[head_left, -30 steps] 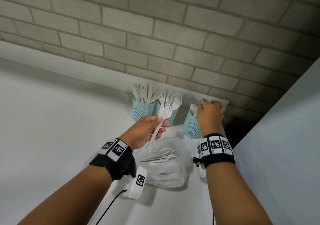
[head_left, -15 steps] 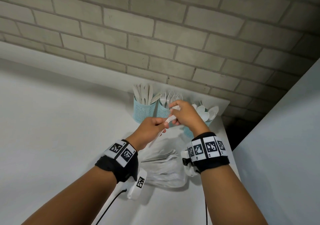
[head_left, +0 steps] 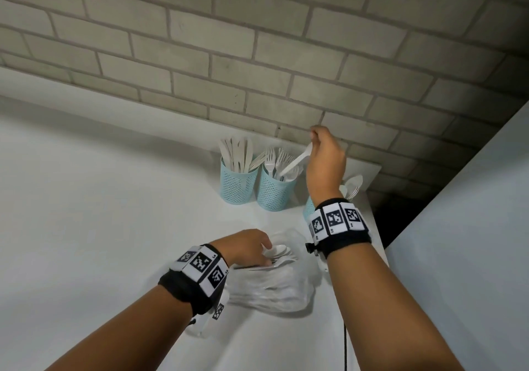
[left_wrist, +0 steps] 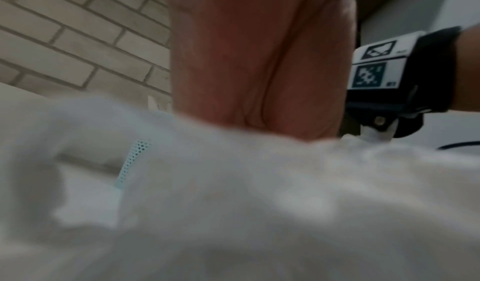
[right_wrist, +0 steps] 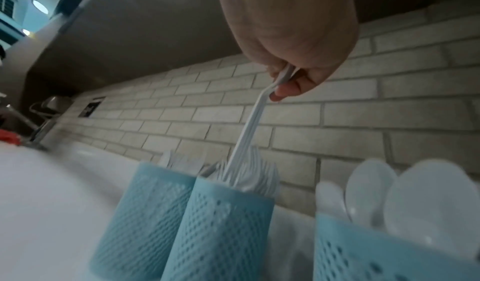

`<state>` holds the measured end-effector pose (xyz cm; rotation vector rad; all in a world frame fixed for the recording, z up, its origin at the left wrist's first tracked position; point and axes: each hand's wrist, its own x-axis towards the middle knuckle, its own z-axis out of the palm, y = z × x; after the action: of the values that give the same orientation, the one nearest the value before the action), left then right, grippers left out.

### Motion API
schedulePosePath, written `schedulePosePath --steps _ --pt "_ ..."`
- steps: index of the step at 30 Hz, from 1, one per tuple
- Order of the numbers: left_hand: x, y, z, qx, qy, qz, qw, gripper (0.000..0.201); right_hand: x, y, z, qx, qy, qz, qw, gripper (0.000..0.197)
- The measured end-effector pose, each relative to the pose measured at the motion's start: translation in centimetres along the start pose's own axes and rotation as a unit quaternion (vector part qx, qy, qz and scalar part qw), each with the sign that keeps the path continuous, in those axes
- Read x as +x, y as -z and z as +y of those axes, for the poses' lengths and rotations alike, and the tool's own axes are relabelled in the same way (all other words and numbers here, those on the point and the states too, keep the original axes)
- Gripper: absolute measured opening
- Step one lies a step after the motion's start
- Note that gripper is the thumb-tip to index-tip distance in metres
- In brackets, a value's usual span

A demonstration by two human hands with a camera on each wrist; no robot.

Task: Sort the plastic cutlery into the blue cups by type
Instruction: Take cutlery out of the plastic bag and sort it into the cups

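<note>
Three blue mesh cups stand at the brick wall: the knife cup (head_left: 236, 183), the fork cup (head_left: 272, 191) and the spoon cup (head_left: 310, 207), which my right wrist mostly hides. My right hand (head_left: 313, 139) pinches the handle end of a white plastic fork (head_left: 294, 164), whose head dips into the fork cup (right_wrist: 226, 224) among the other forks. Lower down, my left hand (head_left: 264, 254) reaches into the clear plastic bag (head_left: 274, 287), thumb and fingers pinching at white spoons (head_left: 279, 252) lying there. The left wrist view is a blur of palm and bag.
The white counter (head_left: 114, 199) runs left with free room. A white panel (head_left: 458, 227) walls off the right, with a dark gap behind the spoon cup. A black cable (head_left: 345, 342) trails near the front. A faucet (right_wrist: 31, 121) stands far left.
My right hand left the spoon cup, took the fork from my left hand and carried it up over the fork cup. My left hand dropped to the bag.
</note>
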<state>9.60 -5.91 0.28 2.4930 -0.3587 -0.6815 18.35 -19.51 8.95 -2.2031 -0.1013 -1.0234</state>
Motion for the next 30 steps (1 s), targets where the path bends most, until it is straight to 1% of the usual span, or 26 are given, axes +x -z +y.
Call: schedulePosePath --steps 2,3,5,7,9,10,11,13,14,15,16,17,18,19,21,23,25,26,27,30 --pt "0.0 -0.3 0.0 0.029 -0.001 -0.014 0.999 0.053 -0.9 -1.0 0.5 -0.015 0.023 -0.019 0.999 0.021" --pt "0.0 -0.5 -0.1 0.046 -0.002 -0.020 0.999 0.053 -1.3 -1.4 0.8 -0.030 0.028 -0.040 0.998 0.021" --pt "0.0 -0.6 -0.1 0.071 -0.004 -0.025 0.997 0.053 -1.9 -2.1 1.6 -0.069 0.033 -0.115 0.990 0.021" --pt "0.0 -0.7 -0.1 0.085 -0.006 -0.024 0.996 0.052 -2.3 -2.7 2.2 -0.134 0.051 -0.208 0.968 0.023" --pt "0.0 -0.7 -0.2 0.094 -0.005 -0.025 0.995 0.052 -2.3 -3.0 2.5 -0.210 0.094 -0.272 0.934 0.024" --pt "0.0 -0.8 -0.3 0.098 -0.002 -0.028 0.995 0.055 -2.3 -3.0 2.5 -0.224 0.108 -0.277 0.928 0.025" --pt "-0.1 -0.8 -0.3 0.099 0.003 -0.034 0.994 0.058 -2.2 -2.9 2.3 -0.216 0.111 -0.264 0.934 0.026" --pt "-0.3 -0.7 -0.1 0.109 0.012 -0.046 0.993 0.060 -2.3 -2.2 1.5 -0.140 0.101 -0.205 0.963 0.027" --pt "-0.3 -0.7 0.0 0.116 0.010 -0.051 0.992 0.054 -2.3 -1.6 1.1 -0.075 0.085 -0.192 0.975 0.025" --pt "-0.2 -0.6 0.0 0.119 0.004 -0.055 0.991 0.041 -2.3 -1.0 0.7 -0.005 0.058 -0.210 0.976 0.024" --pt "0.0 -0.7 -0.1 0.121 -0.004 -0.055 0.991 0.026 -2.4 -0.2 0.2 0.050 0.021 -0.253 0.966 0.021" --pt "0.1 -0.7 -0.2 0.123 -0.010 -0.048 0.991 0.023 -2.6 0.6 -0.3 0.079 -0.018 -0.313 0.946 0.019" --pt "0.2 -0.8 -0.3 0.126 -0.006 -0.041 0.991 0.032 -2.8 1.3 -0.6 0.077 -0.051 -0.378 0.921 0.018" --pt "0.3 -0.9 -0.4 0.129 -0.002 -0.039 0.991 0.038 -3.1 1.8 -0.6 0.052 -0.076 -0.438 0.894 0.019" --pt "0.2 -0.8 -0.4 0.135 -0.005 -0.032 0.990 0.042 -3.8 2.8 -0.2 -0.046 -0.096 -0.534 0.839 0.024" --pt "0.2 -0.9 -0.3 0.144 -0.007 -0.033 0.989 0.044 -4.7 3.4 0.2 -0.148 -0.101 -0.593 0.785 0.028" --pt "0.3 -1.0 -0.3 0.146 -0.007 -0.040 0.989 0.044 -5.5 3.8 0.6 -0.209 -0.112 -0.619 0.749 0.033" --pt "0.4 -1.0 -0.3 0.140 -0.004 -0.047 0.989 0.044 -6.0 3.9 0.8 -0.222 -0.120 -0.624 0.739 0.036" --pt "0.4 -1.1 -0.4 0.133 -0.001 -0.055 0.990 0.044 -6.5 3.9 1.1 -0.223 -0.127 -0.625 0.737 0.039" --pt "0.2 -1.2 -0.3 0.136 0.001 -0.070 0.988 0.044 -8.0 3.5 1.8 -0.213 -0.139 -0.606 0.754 0.041"
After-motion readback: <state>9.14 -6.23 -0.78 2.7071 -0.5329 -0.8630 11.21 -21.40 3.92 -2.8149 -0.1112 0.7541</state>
